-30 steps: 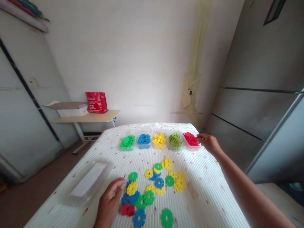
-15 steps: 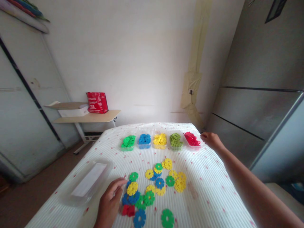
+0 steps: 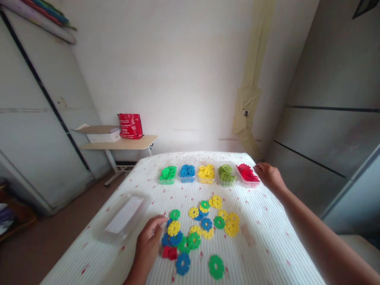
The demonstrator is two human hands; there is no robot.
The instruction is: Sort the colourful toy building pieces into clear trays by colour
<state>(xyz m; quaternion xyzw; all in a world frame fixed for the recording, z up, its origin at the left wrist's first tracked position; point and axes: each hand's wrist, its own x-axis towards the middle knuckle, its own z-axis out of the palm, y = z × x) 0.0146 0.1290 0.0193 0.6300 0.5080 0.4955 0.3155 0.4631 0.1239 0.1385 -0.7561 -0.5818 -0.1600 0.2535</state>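
Note:
My left hand (image 3: 150,238) rests low at the left of a loose spread of plastic flower-shaped discs, its fingers stretched out and thumb apart. Closest to its fingertips are a green disc (image 3: 175,214) and a yellow disc (image 3: 173,228); red pieces (image 3: 170,252) lie below. At the far right, my right hand (image 3: 269,175) is at the edge of a clear box of red pieces (image 3: 247,173). Its fingers are curled together, and anything between them is too small to make out. Nearer me lie a blue disc (image 3: 183,264) and a green disc (image 3: 216,266).
In the far row stand clear boxes of green (image 3: 168,174), blue (image 3: 187,172), yellow (image 3: 206,173) and olive-green pieces (image 3: 226,174). A clear plastic lid or tray (image 3: 97,231) with a white strip lies left on the cloth-covered table (image 3: 255,261). Behind is a side table (image 3: 130,143).
The view has turned slightly left, so everything sits further right in the picture. My right fingertips have come a little further over the red box's edge. My left hand stays beside the discs.

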